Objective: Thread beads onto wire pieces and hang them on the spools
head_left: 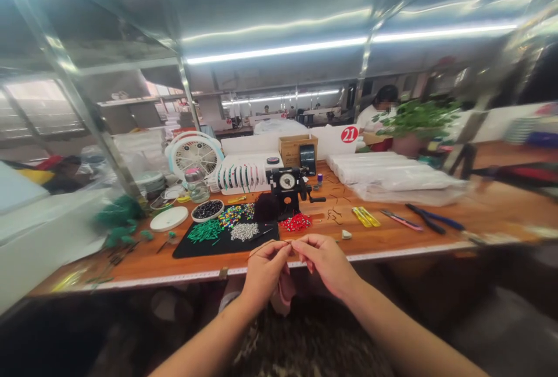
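Note:
My left hand (267, 269) and my right hand (323, 258) meet in front of the table edge, thumbs and fingertips pinched close together. Between them runs a thin brownish cord (261, 246), which loops over the back of my left fingers; its far end is too small to make out. Just beyond, a black mat (185, 249) bears green tube-like pieces (206, 230), silvery beads (244, 231) and mixed coloured beads (231, 215). Red beads or pins (296, 222) lie in a heap on the wood, past my right hand.
A black hand-cranked machine with a dial (288, 182) stands behind the mat. Around it are a rack of spools (242, 176), a dish of black beads (208, 209), a white lid (169, 218) and a fan (195, 153). Rightward lie yellow packets (366, 216), a cutter (401, 220) and pliers (425, 218).

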A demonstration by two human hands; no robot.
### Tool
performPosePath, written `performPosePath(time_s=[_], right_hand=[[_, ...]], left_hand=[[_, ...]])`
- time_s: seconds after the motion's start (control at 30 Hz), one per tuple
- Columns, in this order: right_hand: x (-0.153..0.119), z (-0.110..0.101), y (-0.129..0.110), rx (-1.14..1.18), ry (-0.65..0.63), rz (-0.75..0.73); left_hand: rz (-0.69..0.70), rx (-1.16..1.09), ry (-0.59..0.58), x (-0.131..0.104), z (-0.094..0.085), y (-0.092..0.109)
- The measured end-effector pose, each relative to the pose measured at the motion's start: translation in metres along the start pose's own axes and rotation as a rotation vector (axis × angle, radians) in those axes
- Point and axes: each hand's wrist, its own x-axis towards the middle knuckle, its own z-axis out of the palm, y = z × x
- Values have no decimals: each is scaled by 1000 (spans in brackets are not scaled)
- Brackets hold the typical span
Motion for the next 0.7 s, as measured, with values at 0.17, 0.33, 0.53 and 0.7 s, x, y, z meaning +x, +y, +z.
performPosePath(time_s=[0.17,0.33,0.53,0.7], right_hand=[[0,3,1,-19,-25,-4],[-3,0,-1,-100,-44,-9],[-1,4,-1,-3,14,-31],[1,2,3,147,-16,-7]], left_hand=[[-82,-293,9,5,2,-7],[-78,-405,23,9,2,-9],[-68,-390,31,6,9,-15],[-46,-219,7,-1,9,-10]])
